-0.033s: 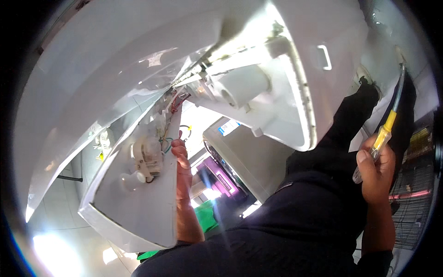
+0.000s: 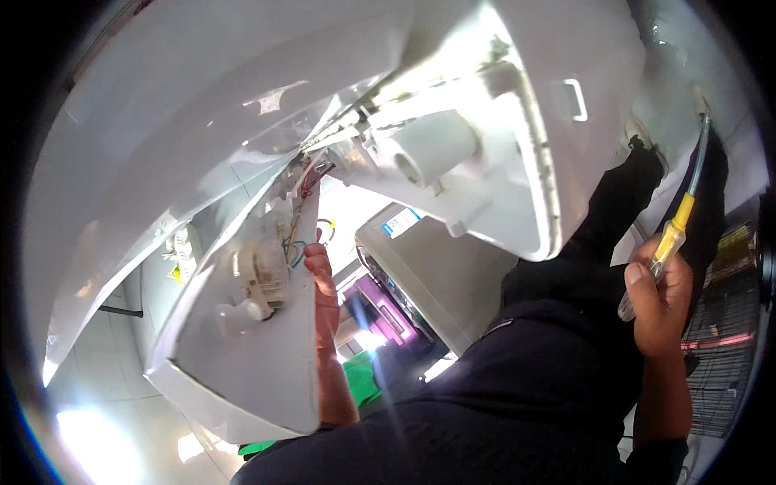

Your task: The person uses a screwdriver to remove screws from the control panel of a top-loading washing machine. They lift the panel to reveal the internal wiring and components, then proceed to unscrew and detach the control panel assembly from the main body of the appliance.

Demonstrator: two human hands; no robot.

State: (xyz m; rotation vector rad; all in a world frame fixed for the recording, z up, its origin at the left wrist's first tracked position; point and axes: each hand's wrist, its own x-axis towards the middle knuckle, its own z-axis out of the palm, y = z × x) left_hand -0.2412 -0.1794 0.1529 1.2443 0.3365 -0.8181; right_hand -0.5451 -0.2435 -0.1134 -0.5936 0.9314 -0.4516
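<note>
A white plastic cover (image 2: 234,356) hangs open, with a bulb-like part (image 2: 238,315), an ivory fitting (image 2: 263,275) and thin coloured wires (image 2: 309,182) inside. My left hand (image 2: 322,283) grips its right edge, fingers curled round it. Above it is a white housing (image 2: 509,186) with a dirty rim and a round socket-like part (image 2: 428,149). My right hand (image 2: 659,307), at the right, holds a screwdriver (image 2: 679,218) with a clear and yellow handle, its long shaft pointing up beside my dark-clothed leg.
A large glossy white curved panel (image 2: 145,145) fills the upper left. Below are a grey appliance (image 2: 444,283), a purple object (image 2: 380,307), a green object (image 2: 360,376) and pale floor tiles (image 2: 113,356). A dark wire rack (image 2: 719,356) stands at the right.
The cover in my left hand has shifted slightly to the right, and the housing above it slightly up and right. My right hand and the screwdriver look the same.
</note>
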